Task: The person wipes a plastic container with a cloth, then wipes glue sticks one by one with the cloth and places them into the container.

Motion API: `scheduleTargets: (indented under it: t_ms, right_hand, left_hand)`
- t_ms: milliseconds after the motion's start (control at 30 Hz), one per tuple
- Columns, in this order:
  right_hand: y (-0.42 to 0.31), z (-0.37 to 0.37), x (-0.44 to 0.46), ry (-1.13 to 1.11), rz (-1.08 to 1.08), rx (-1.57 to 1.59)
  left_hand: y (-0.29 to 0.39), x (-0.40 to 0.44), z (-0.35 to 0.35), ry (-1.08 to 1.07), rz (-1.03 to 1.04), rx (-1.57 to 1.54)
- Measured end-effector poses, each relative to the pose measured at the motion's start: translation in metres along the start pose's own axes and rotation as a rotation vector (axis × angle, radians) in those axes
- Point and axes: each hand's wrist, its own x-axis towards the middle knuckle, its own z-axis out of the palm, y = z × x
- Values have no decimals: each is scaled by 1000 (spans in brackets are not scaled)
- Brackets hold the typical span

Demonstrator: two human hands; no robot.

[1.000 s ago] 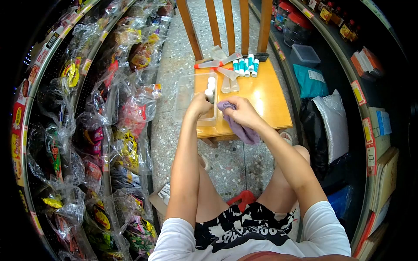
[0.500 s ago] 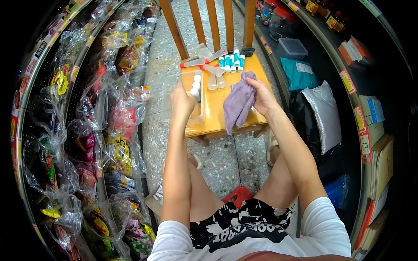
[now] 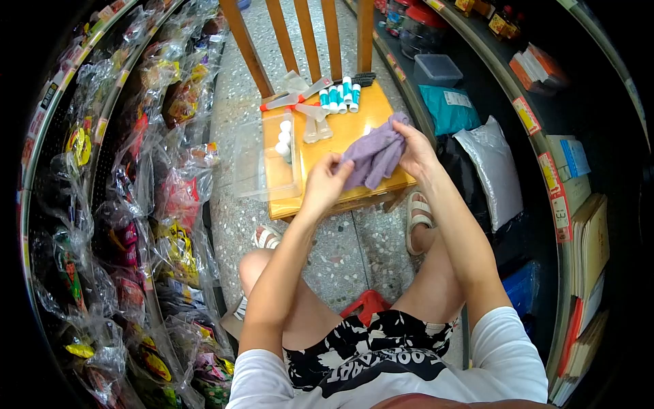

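A purple cloth (image 3: 373, 155) is stretched between my two hands above the front of the yellow wooden chair seat (image 3: 312, 163). My left hand (image 3: 325, 183) pinches its left edge, and my right hand (image 3: 414, 150) grips its upper right corner. Left of the cloth lies a clear plastic box (image 3: 257, 178), partly over the seat's edge, with white-capped bottles (image 3: 283, 138) inside. Farther back are several teal-and-white tubes (image 3: 340, 97), translucent bottles with red tips (image 3: 289, 100) and small clear bottles (image 3: 317, 129). Black brushes (image 3: 363, 79) lie at the back right of the seat.
Shelves of plastic-wrapped packets (image 3: 174, 184) run along the left. On the right, shelves hold a silver pouch (image 3: 492, 174), a teal packet (image 3: 449, 109), a clear container (image 3: 437, 69) and notebooks (image 3: 589, 252). The slatted chair back (image 3: 306, 41) rises behind the seat. A red stool (image 3: 368, 305) shows between my legs.
My left hand has left the clear box and moved right, taking hold of the purple cloth. The cloth, hanging from my right hand before, is now held by both. The view has shifted slightly.
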Motion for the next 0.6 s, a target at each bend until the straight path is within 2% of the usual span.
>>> scheduleTargets:
  t_ms: [67, 167, 200, 300, 367, 467, 600]
  right_hand:
    - [1, -11, 2, 21, -56, -286]
    - [16, -46, 26, 102, -211, -1096]
    - [3, -22, -9, 209, -334, -1459]
    - [-3, -19, -20, -148, -734, -1457]
    - [-4, -15, -23, -445, -789, -1325]
    - [-2, -14, -26, -506, -730, -1334]
    - [-5, -28, -23, -378, -675, -1416]
  left_hand:
    - [3, 5, -5, 1, -36, -155]
    - [9, 11, -13, -20, -107, -336]
    - [12, 12, -11, -26, -101, -364]
    - [21, 14, -9, -96, -115, -405]
    - [29, 15, -4, -165, -104, -456]
    - [35, 22, 5, -215, -24, -647]
    - [42, 33, 4, -68, 87, -704]
